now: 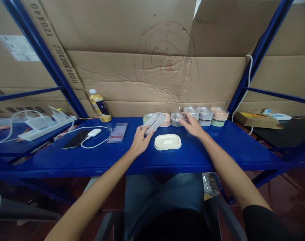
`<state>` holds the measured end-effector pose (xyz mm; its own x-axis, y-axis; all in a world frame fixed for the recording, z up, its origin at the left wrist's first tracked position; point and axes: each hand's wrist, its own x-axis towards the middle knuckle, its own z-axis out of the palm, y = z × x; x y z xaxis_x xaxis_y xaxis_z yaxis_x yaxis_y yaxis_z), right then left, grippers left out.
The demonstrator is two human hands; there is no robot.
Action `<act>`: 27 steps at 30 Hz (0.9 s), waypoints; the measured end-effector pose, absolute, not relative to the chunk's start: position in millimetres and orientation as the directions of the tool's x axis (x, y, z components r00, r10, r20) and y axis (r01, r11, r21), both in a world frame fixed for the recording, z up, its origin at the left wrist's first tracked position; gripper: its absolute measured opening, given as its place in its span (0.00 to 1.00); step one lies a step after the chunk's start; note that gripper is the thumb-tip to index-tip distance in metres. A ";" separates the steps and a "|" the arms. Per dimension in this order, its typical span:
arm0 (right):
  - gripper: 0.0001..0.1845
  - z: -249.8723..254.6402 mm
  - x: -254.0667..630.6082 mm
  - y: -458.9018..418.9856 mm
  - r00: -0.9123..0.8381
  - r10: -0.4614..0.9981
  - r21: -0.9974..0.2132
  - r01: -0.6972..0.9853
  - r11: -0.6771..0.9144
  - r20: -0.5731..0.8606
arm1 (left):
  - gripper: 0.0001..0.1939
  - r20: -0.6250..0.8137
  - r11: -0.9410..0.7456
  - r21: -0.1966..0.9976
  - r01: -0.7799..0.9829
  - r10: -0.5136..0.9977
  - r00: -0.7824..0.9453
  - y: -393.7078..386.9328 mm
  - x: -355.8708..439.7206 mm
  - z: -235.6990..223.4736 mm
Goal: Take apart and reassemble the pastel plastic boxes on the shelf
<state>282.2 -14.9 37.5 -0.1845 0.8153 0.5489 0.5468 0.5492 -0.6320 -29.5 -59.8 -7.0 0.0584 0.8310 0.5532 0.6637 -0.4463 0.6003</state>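
My left hand [140, 141] is closed around a pale grey, elongated plastic tray [154, 122] with a recess, lifted and tilted over the table. My right hand [192, 127] reaches to the back row, its thumb and fingers closed on a small greyish plastic piece [183, 116], partly hidden by the fingers. Beside those fingertips stands a round-cornered grey container [175, 119]. Between my hands, a cream oval plastic dish [168, 142] lies flat on the blue table. Behind the grey tray sit a peach container [166, 120] and a green container [146, 117], both partly covered.
Stacked grey containers [204, 113] and a peach container [219, 113] over a green one stand at the back right. Leftward are a yellow bottle [100, 106], a phone [78, 139], a white charger [94, 132] with cable, and a partly blurred flat item [121, 132]. Cardboard [112, 73] walls the back.
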 end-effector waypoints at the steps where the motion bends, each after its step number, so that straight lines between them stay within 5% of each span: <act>1: 0.33 37.8 282.2 -15.5 -0.181 0.822 -0.639 0.548 0.540 0.539 | 0.25 0.544 -0.474 0.584 0.660 0.831 0.115 -63.1 -27.8 -6.3; 8: 0.36 38.6 276.5 -23.9 -0.306 0.756 -0.575 0.503 0.645 0.579 | 0.24 0.364 -0.662 0.469 0.584 0.748 0.555 -84.5 -16.9 2.0; 15: 0.43 36.9 257.2 -39.9 -0.609 0.597 -0.400 0.443 0.802 0.523 | 0.54 0.394 -0.602 0.602 0.525 0.795 0.461 -70.7 -11.3 -11.1; 19: 0.48 27.7 245.1 -42.0 -0.671 0.602 -0.368 0.478 0.798 0.434 | 0.62 0.353 -0.545 0.686 0.483 0.829 0.434 -65.9 -8.6 -15.4; 27: 0.51 19.2 240.4 -39.7 -0.693 0.617 -0.354 0.508 0.785 0.373 | 0.47 0.405 -0.610 0.610 0.506 0.789 0.463 -69.2 -6.6 -9.3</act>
<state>240.4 -39.7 19.2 -0.6930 0.6169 0.3730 0.5082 0.7850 -0.3543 -6.6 -69.2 -9.3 0.4632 0.7886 0.4046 0.5059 -0.6100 0.6099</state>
